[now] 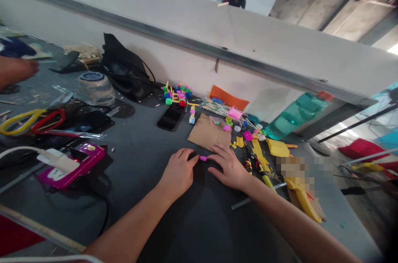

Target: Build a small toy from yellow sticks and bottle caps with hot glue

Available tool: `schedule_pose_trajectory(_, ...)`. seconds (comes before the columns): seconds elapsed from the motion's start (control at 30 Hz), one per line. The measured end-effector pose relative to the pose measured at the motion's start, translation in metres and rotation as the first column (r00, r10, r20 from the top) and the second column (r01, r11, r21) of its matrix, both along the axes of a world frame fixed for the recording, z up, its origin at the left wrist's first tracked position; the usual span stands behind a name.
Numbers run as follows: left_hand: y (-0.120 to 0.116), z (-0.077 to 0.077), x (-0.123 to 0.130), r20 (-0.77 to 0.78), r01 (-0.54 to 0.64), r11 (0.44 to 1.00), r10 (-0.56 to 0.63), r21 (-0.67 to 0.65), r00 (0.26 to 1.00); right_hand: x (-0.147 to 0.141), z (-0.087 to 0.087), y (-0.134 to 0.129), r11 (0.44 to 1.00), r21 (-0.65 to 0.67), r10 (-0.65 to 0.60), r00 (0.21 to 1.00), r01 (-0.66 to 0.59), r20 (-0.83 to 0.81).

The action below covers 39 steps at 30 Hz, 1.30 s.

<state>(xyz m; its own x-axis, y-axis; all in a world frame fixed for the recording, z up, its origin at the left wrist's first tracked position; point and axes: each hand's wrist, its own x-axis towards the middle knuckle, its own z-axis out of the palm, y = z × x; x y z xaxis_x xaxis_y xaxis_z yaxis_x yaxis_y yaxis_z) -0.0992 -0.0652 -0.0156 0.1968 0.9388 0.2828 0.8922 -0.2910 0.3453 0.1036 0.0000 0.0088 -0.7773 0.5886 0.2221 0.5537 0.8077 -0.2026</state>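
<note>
A small bright pink piece [203, 158], too small to name for sure, lies on the dark table between my two hands. My left hand [179, 168] rests with its fingers stretched forward, a fingertip at the piece's left end. From the other side, my right hand [229, 167] reaches a fingertip to its right end, the thumb held apart and the other fingers spread. Beyond the fingers lies a flat piece of brown cardboard [205, 132], partly covered by my right hand.
A phone [171, 117], bottle-cap toy pieces [177, 94] and a teal bottle [297, 116] stand farther back. Yellow-handled tools [301, 199] lie right. At left are a magenta power strip [73, 165], scissors [34, 122], a clear jar [96, 88] and another person's hand [17, 71].
</note>
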Motion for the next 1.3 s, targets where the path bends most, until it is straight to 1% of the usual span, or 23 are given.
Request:
schedule_pose_trajectory(0.23, -0.002, 0.001, 0.0, -0.027, 0.0, 1.0, 0.0, 0.002, 1.0, 0.0, -0.002, -0.001, 1.0, 0.009, 0.025, 1.0, -0.025, 0.011)
schedule_pose_trajectory(0.43, -0.004, 0.002, 0.001, -0.041, 0.036, 0.999, -0.035, 0.015, 0.999, 0.001, -0.005, -0.002, 1.0, -0.005, 0.01, 1.0, -0.01, -0.002)
schedule_pose_trajectory(0.67, -0.003, 0.002, 0.001, -0.028, 0.034, 0.999, -0.034, 0.004, 0.999, 0.006, -0.005, 0.002, 0.999, -0.002, -0.04, 0.999, 0.04, -0.01)
schedule_pose_trajectory(0.77, -0.002, 0.0, 0.0, -0.013, 0.036, 0.999, -0.036, 0.01, 0.999, 0.005, -0.001, 0.003, 1.0, 0.022, 0.002, 1.0, -0.002, 0.029)
schedule_pose_trajectory(0.9, 0.0, -0.001, -0.002, 0.001, 0.015, 1.0, -0.015, -0.001, 1.0, 0.0, 0.004, 0.004, 0.995, 0.045, 0.082, 0.987, -0.089, 0.139)
schedule_pose_trajectory(1.0, 0.001, 0.0, -0.002, 0.0, -0.002, 1.0, 0.002, -0.014, 1.0, -0.002, 0.004, 0.005, 0.99, 0.066, 0.107, 0.973, -0.122, 0.203)
schedule_pose_trajectory(1.13, 0.001, 0.001, -0.002, 0.008, -0.005, 1.0, 0.006, -0.013, 1.0, -0.001, 0.001, 0.006, 0.987, 0.09, 0.107, 0.964, -0.133, 0.243)
schedule_pose_trajectory(1.3, 0.001, 0.002, -0.002, 0.009, -0.004, 1.0, 0.004, -0.022, 1.0, 0.0, -0.001, 0.006, 0.987, 0.105, 0.096, 0.968, -0.123, 0.233)
